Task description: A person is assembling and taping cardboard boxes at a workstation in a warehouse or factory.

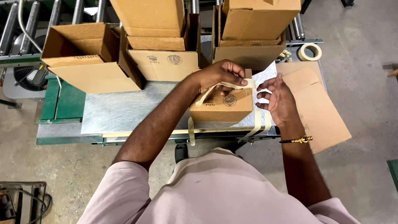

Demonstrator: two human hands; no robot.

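Small cardboard box [222, 107], closed, standing near the front edge of the metal tabletop [124, 110], directly before me. The tabletop is a bright sheet on a green frame [62, 101], over a grey concrete floor [365, 62]; a roller conveyor [54, 12] runs along its far side. Behind the small box I see three larger cartons: an open carton [85, 58] at far left, lying on its side, its inside not visible; a middle carton [159, 54] with another box seated in its mouth; a right carton [253, 37] likewise filled by a second box. A flattened cardboard sheet [319, 108] overhangs the table's right end, with a tape roll [310, 51] beyond it. My left hand [219, 74] rests on the box top, fingers pinched on a strip of tan tape [226, 86]. My right hand [280, 99] hovers beside the box, fingers spread, touching the strip's end. Further tape strips [259, 124] hang from the table's front edge.
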